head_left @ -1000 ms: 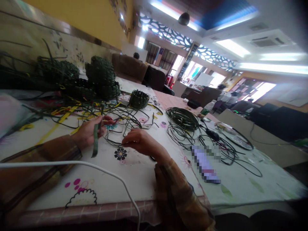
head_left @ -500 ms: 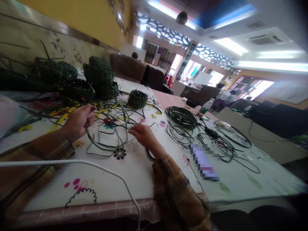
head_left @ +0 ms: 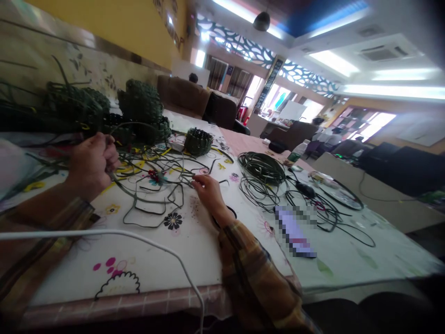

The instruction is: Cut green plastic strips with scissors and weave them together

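Fingers (head_left: 110, 155) of my left hand (head_left: 92, 162) are curled shut around a green strip (head_left: 121, 185), raised over the counter (head_left: 160, 273) to the left of the small green basket (head_left: 198, 142) and nearer me than it. Part of that strip arches up above my knuckles, and part drops below them toward the counter. With my right hand (head_left: 210, 192) I reach in just on my side of the small green basket; its fingers are drawn narrow, their tips at a thin strip (head_left: 187, 176), though I cannot tell whether they pinch it.

Loose green strips (head_left: 149, 212) and yellow strips (head_left: 134, 169) tangle across the counter to the left of the small green basket and in front of it. Beyond them, left of the small green basket, larger woven baskets (head_left: 141, 102) are heaped near the wall (head_left: 114, 23). To its right and nearer me lies a coil of green strip (head_left: 262, 168); farther right a bottle (head_left: 301, 149) stands. A flat purple thing (head_left: 294, 232), partly blurred out, lies nearer me than the coil. A white cable (head_left: 153, 240) crosses closest to me.
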Action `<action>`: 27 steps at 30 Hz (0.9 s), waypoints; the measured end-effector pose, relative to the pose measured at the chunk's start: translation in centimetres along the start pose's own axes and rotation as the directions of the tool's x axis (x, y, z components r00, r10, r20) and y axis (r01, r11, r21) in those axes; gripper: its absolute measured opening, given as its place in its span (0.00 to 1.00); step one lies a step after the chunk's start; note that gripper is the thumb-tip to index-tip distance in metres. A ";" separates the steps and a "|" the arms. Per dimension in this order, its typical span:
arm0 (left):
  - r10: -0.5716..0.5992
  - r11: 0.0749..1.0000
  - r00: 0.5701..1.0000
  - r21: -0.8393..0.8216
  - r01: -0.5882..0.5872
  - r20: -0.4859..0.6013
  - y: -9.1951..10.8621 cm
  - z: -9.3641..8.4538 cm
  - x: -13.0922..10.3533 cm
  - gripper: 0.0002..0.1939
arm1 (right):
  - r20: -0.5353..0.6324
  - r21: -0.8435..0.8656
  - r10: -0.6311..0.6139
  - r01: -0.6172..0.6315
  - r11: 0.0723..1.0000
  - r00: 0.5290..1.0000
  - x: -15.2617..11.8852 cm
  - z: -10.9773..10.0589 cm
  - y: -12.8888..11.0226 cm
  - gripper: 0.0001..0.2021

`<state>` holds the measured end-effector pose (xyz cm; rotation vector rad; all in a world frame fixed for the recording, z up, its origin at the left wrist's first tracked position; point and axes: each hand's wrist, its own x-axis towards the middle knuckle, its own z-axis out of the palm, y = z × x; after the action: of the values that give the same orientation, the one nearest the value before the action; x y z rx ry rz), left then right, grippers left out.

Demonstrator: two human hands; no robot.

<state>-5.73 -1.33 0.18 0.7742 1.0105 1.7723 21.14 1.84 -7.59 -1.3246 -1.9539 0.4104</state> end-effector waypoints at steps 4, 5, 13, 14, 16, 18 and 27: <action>-0.153 0.982 0.975 -0.082 0.168 0.163 -0.8 -0.2 0.1 0.19 | -0.048 0.102 -0.023 0.028 0.994 0.999 -0.2 0.1 0.0 0.08; -0.211 0.969 0.959 -0.091 0.231 0.188 -1.3 -0.2 0.0 0.18 | -0.054 0.148 -0.022 0.030 0.989 0.998 -0.2 0.2 0.0 0.08; -0.515 0.840 0.789 0.016 0.542 0.335 -5.8 1.5 -3.9 0.13 | 0.195 0.804 0.169 -0.256 0.537 0.966 -0.6 1.4 -1.1 0.23; -0.539 0.829 0.775 0.044 0.558 0.329 -6.1 1.6 -4.4 0.12 | 0.186 0.859 0.160 -0.240 0.452 0.969 -0.7 1.5 -1.4 0.25; -0.594 0.797 0.737 0.116 0.592 0.322 -6.5 1.8 -5.1 0.13 | 0.132 0.923 0.162 -0.181 0.340 0.978 -0.9 1.3 -1.9 0.24; -0.631 0.773 0.705 0.185 0.607 0.322 -6.7 1.9 -5.4 0.12 | 0.065 0.932 0.187 -0.127 0.340 0.980 -1.0 0.9 -2.2 0.19; -0.671 0.721 0.714 0.398 0.566 0.201 -7.0 1.3 -3.6 0.08 | 0.291 0.680 0.003 -0.209 0.703 0.957 -1.1 1.4 -2.2 0.17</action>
<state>-0.43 -2.64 -5.67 0.7634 1.1570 0.8605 18.90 0.09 -7.61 -0.8882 -1.6361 1.3196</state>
